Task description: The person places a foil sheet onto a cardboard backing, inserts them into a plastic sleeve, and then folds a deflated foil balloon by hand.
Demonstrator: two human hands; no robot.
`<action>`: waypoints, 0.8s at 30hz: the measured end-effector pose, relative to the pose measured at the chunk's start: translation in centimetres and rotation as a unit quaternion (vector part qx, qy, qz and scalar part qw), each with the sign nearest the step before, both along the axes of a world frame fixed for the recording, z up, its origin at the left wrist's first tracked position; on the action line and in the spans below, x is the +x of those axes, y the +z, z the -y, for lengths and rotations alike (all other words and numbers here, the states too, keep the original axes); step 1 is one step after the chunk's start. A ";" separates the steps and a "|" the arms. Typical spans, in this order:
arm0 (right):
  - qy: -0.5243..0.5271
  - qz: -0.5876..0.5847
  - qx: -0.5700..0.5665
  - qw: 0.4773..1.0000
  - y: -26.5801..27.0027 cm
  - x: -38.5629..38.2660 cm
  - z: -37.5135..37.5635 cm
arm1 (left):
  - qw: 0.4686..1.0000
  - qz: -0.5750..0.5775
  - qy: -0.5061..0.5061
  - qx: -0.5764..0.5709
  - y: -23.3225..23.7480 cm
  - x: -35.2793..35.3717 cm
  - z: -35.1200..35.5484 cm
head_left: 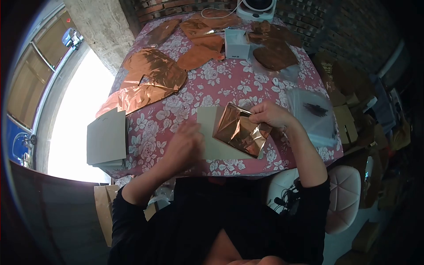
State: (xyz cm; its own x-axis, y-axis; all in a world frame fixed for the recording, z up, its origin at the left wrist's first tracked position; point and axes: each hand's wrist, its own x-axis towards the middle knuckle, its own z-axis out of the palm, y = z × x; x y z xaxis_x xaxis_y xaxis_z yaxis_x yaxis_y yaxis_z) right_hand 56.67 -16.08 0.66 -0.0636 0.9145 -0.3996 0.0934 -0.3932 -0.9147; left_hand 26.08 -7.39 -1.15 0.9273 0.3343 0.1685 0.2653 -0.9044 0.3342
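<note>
My right hand (274, 115) pinches the upper right edge of a shiny copper-coloured foil piece (240, 132), folded into a rough rectangle and tilted. Beneath the foil lies a grey-green card sheet (212, 148) near the table's front edge. My left hand (187, 143) is just left of the card, blurred by motion; its fingers are smeared, and anything in them cannot be made out.
On the flowered tablecloth (212, 95), a large copper foil sheet (154, 79) lies at the left, grey cards (107, 139) at the front left, clear plastic bags (313, 115) at the right. Further back are a white box (237, 44), more foil pieces (276, 53) and a white device (258, 11).
</note>
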 end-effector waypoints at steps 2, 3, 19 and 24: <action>0.026 0.017 -0.005 1.000 -0.2 -0.1 -1.1 | 0.994 0.064 0.086 0.031 0.5 -0.6 -1.1; 0.049 0.035 -0.009 0.998 -0.2 -0.3 -1.7 | 0.992 0.090 0.075 0.040 1.4 -0.4 -1.1; 0.198 0.322 0.089 0.921 -0.7 -3.2 -6.2 | 0.982 0.041 -0.120 0.142 -1.0 5.8 -1.0; 0.145 0.251 0.136 0.947 -1.6 -2.8 -5.0 | 0.991 0.050 -0.109 0.064 0.0 5.2 -2.0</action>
